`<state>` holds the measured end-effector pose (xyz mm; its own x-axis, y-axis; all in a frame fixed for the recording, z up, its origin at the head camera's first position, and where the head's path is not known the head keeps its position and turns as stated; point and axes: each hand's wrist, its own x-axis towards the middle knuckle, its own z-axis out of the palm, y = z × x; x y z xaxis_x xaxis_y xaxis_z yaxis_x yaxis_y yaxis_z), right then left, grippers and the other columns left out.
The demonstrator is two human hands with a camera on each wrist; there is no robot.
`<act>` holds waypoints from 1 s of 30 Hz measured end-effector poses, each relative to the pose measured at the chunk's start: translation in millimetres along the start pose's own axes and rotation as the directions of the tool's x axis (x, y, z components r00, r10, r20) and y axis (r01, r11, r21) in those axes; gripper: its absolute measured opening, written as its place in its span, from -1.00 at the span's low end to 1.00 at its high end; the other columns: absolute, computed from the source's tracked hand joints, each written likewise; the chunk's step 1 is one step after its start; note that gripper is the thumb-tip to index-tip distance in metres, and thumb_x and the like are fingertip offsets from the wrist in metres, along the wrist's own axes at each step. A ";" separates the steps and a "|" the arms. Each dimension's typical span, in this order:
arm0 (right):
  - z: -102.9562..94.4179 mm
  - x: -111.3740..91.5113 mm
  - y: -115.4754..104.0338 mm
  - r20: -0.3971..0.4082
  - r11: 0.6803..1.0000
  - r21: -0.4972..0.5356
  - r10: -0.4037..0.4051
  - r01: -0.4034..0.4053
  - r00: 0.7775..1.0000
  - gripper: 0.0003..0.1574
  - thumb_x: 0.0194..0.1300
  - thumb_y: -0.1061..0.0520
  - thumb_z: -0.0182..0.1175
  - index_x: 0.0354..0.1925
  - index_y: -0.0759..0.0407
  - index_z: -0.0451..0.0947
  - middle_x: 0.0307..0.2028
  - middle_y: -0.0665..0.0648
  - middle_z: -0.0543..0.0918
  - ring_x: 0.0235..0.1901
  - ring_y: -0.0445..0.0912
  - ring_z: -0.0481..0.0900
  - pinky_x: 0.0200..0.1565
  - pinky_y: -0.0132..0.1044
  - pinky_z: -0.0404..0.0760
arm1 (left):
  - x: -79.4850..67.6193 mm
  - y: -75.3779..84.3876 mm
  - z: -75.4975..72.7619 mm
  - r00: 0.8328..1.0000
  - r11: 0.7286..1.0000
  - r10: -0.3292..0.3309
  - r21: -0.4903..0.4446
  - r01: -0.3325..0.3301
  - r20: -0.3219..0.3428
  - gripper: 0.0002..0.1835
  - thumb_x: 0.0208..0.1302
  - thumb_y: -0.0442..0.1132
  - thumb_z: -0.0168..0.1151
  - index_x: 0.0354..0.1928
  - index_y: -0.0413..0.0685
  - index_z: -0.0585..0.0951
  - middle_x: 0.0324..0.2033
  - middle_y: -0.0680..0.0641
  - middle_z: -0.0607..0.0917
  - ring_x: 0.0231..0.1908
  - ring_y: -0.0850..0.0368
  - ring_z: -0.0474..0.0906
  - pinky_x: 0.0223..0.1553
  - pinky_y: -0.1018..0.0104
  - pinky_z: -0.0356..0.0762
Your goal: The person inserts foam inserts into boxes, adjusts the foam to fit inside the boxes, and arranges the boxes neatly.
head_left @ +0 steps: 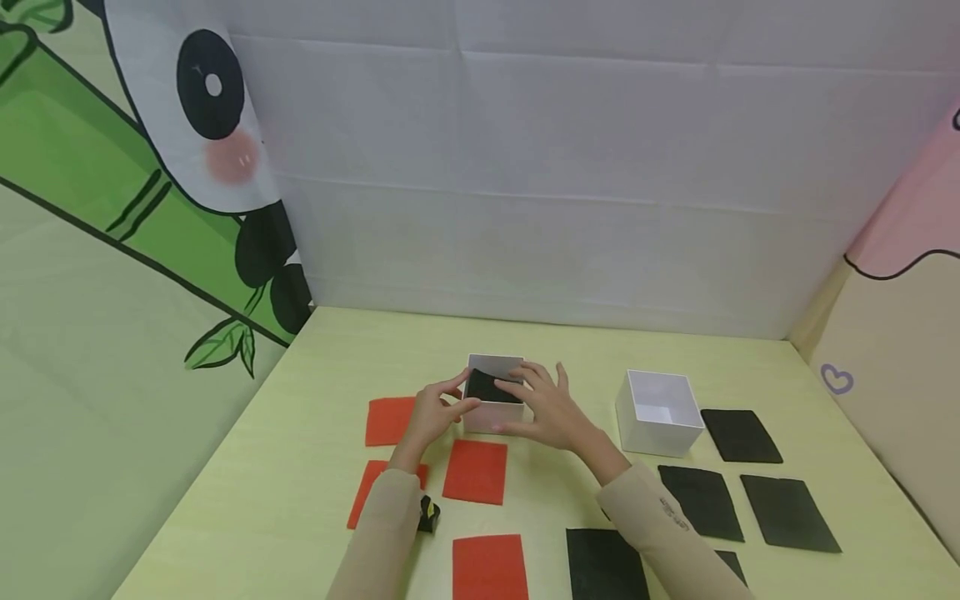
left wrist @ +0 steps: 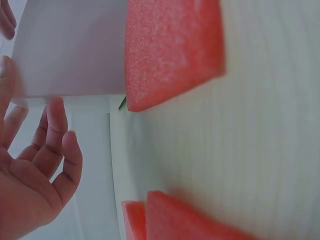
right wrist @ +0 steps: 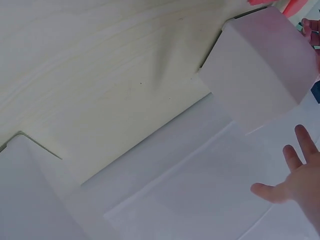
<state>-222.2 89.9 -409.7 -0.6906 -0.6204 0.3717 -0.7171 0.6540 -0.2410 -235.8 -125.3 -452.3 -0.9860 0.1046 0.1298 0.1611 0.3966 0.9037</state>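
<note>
A white box stands at the middle of the table with a black square piece inside it, lying near the top of the opening. My left hand is at the box's left side, thumb toward the front and fingers loosely bent; in the left wrist view its fingertips are right at the box rim. Above the right part of the box, my right hand spreads its fingers over the black piece, partly hiding it. The right wrist view has this hand with straight, parted fingers beside the box.
A second white box stands open on the right, with several black squares around and in front of it. Red squares lie to the left and front. A small black and yellow item is beside my left sleeve.
</note>
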 end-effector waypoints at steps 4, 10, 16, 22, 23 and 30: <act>-5.1 -7.2 -3.2 -0.006 1.000 0.020 0.004 -0.004 1.000 -0.20 0.03 -0.31 0.16 0.16 0.06 0.40 0.09 0.21 0.39 0.20 0.08 0.11 0.05 0.35 -0.18 | -0.1 -0.3 -0.1 1.000 1.000 0.003 -0.009 -0.003 -0.001 -0.37 -0.03 -0.13 0.36 0.17 0.05 0.44 -0.31 -0.16 0.57 -0.60 -0.11 0.51 -0.57 0.31 0.39; -11.3 -21.0 -5.2 0.010 0.998 0.057 0.034 -0.034 0.999 -0.18 0.02 -0.29 0.19 0.19 0.06 0.36 0.11 0.18 0.38 0.21 0.09 0.10 0.06 0.34 -0.20 | 1.1 -0.4 -0.4 1.000 1.000 -0.001 0.001 0.001 -0.007 -0.35 -0.05 -0.09 0.36 0.17 0.05 0.44 -0.35 -0.12 0.56 -0.61 -0.08 0.51 -0.58 0.32 0.38; -18.2 -36.1 -6.6 0.013 0.993 0.100 0.057 -0.058 0.998 -0.17 0.02 -0.28 0.20 0.18 0.10 0.36 0.11 0.19 0.37 0.21 0.10 0.10 0.07 0.33 -0.22 | 2.6 -0.9 -0.7 1.000 1.000 -0.017 0.021 0.017 -0.007 -0.33 -0.07 -0.07 0.37 0.18 0.09 0.43 -0.36 -0.10 0.56 -0.60 -0.06 0.51 -0.59 0.35 0.35; -21.6 -53.4 -7.1 0.021 0.990 0.125 0.066 -0.068 0.998 -0.15 0.03 -0.32 0.17 0.19 0.07 0.35 0.12 0.17 0.36 0.22 0.09 0.08 0.07 0.32 -0.24 | 3.3 -2.0 -1.0 1.000 1.000 -0.024 0.011 0.024 0.004 -0.34 -0.05 -0.08 0.36 0.18 0.09 0.42 -0.36 -0.09 0.55 -0.59 -0.07 0.51 -0.58 0.34 0.34; -21.9 -56.4 -7.2 0.022 0.989 0.131 0.070 -0.073 0.997 -0.16 0.03 -0.31 0.18 0.20 0.06 0.34 0.12 0.16 0.36 0.22 0.08 0.08 0.08 0.32 -0.25 | 3.2 -1.8 -1.1 1.000 1.000 -0.027 0.011 0.027 0.005 -0.34 -0.05 -0.09 0.36 0.18 0.09 0.42 -0.36 -0.09 0.54 -0.59 -0.07 0.51 -0.58 0.34 0.35; -25.4 -74.9 -10.6 0.040 0.979 0.176 0.098 -0.104 0.994 -0.18 0.04 -0.26 0.21 0.22 0.02 0.32 0.14 0.12 0.34 0.22 0.10 0.08 0.07 0.32 -0.26 | 2.0 0.3 -0.7 0.999 0.999 -0.043 0.005 0.043 0.008 -0.34 -0.05 -0.10 0.37 0.18 0.10 0.42 -0.39 -0.07 0.55 -0.57 -0.09 0.52 -0.57 0.33 0.35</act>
<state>-160.5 140.4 -412.2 -0.7607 -0.5704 0.3097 -0.6470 0.6285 -0.4317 -237.8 -125.7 -451.4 -0.9916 0.0947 0.0876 0.1188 0.4055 0.9064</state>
